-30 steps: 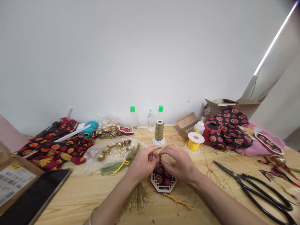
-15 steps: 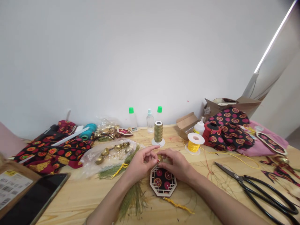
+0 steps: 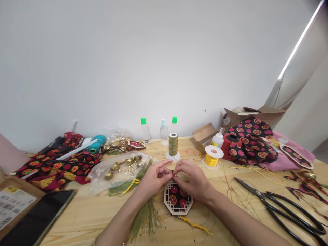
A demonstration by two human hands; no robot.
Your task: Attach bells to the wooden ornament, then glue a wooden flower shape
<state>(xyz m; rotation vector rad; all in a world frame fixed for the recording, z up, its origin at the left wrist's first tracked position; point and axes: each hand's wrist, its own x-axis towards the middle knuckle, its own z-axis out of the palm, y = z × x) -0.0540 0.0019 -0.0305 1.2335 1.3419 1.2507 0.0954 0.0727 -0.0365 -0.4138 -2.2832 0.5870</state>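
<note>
Octagonal pale-wood panel with black, pink-patterned fabric (image 3: 177,199) lies on the pale wooden bench (image 3: 84,222); at its far edge, left hand (image 3: 155,177) and right hand (image 3: 194,179) pinch their fingers closed, anything between them indistinct.

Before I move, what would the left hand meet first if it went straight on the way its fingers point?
Most likely the right hand, which faces the left hand close up, near the far edge of the panel. Whether they touch is unclear.
</note>
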